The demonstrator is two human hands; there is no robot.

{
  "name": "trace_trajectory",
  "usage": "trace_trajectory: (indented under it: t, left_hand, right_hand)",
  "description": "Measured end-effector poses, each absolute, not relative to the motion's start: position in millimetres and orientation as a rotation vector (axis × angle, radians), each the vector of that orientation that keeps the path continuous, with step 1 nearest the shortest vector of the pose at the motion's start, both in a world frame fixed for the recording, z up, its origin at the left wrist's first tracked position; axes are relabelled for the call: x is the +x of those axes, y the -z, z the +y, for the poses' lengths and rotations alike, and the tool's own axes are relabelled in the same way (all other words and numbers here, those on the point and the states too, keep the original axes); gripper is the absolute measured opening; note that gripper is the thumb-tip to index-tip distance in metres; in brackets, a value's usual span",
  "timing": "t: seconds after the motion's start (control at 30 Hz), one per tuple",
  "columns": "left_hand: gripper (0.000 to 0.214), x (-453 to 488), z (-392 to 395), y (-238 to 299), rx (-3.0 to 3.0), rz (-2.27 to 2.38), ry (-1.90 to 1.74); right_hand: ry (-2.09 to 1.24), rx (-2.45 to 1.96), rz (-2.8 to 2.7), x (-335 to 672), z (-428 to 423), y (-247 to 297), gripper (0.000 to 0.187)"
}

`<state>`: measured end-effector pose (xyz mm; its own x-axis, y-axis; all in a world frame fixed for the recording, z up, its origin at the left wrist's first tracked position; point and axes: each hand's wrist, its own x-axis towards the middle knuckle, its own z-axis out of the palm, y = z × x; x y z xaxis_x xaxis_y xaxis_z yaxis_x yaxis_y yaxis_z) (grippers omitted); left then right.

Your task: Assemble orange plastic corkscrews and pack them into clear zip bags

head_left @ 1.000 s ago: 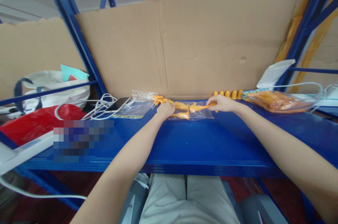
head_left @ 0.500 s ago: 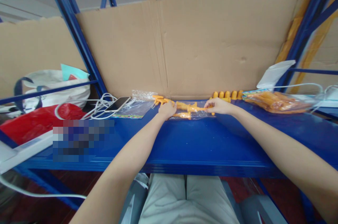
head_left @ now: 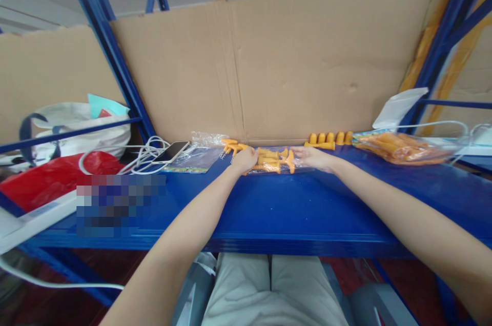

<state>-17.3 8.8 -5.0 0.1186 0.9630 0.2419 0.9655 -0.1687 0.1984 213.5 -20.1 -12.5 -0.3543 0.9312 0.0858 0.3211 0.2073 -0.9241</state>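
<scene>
Both my arms reach across the blue shelf (head_left: 292, 208) to a small clear plastic bag (head_left: 277, 168) lying flat near the cardboard back wall. Several orange plastic toy pieces (head_left: 271, 159) lie in or on the bag. My left hand (head_left: 243, 159) is curled at the bag's left end, its fingers closed on the orange pieces there. At the right end my right hand (head_left: 313, 158) pinches an orange piece (head_left: 291, 160). More loose orange pieces (head_left: 232, 145) lie just left of my left hand.
A row of orange caps (head_left: 330, 138) stands behind my right hand. A filled bag of orange toys (head_left: 400, 147) lies to the right. A phone (head_left: 171, 151) with white cables (head_left: 142, 154), flat empty bags (head_left: 196, 159), a red bag (head_left: 49, 177) and a white bag (head_left: 77, 131) are to the left.
My right hand has moved left toward my left hand, pushing the orange pieces closer together on the bag. My left hand has stayed nearly in place.
</scene>
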Motion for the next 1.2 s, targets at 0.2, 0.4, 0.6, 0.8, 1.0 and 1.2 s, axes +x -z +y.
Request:
trace_trajectory:
  t: [0.2,0.4,0.6,0.8,1.0,1.2]
  left_hand:
    - [0.041,-16.8,12.3,7.4,-2.394,-2.044,0.634]
    - [0.037,-14.3,14.8,10.2,-2.467,-2.025,0.779]
    - [0.035,-11.5,14.5,11.1,-2.532,-1.946,0.829]
    - [0.033,-10.9,13.0,11.7,-2.482,-1.901,0.839]
    - [0.03,-7.6,4.8,8.1,-2.516,-1.705,0.841]
    - [0.03,-1.9,-3.3,6.9,-2.6,-1.572,0.742]
  right_hand:
    - [-1.249,-1.312,-1.612,213.4,-20.5,14.1,0.015]
    - [-1.284,-1.359,-1.573,213.4,-20.5,15.5,0.015]
    - [-1.304,-1.37,-1.619,216.9,-20.8,12.9,0.005]
    - [-1.283,-1.346,-1.75,222.2,-17.7,12.1,0.02]
    - [-1.269,-1.366,-1.745,223.1,-21.0,8.4,0.022]
    - [-1.338,-1.344,-1.699,220.0,-27.3,5.1,0.023]
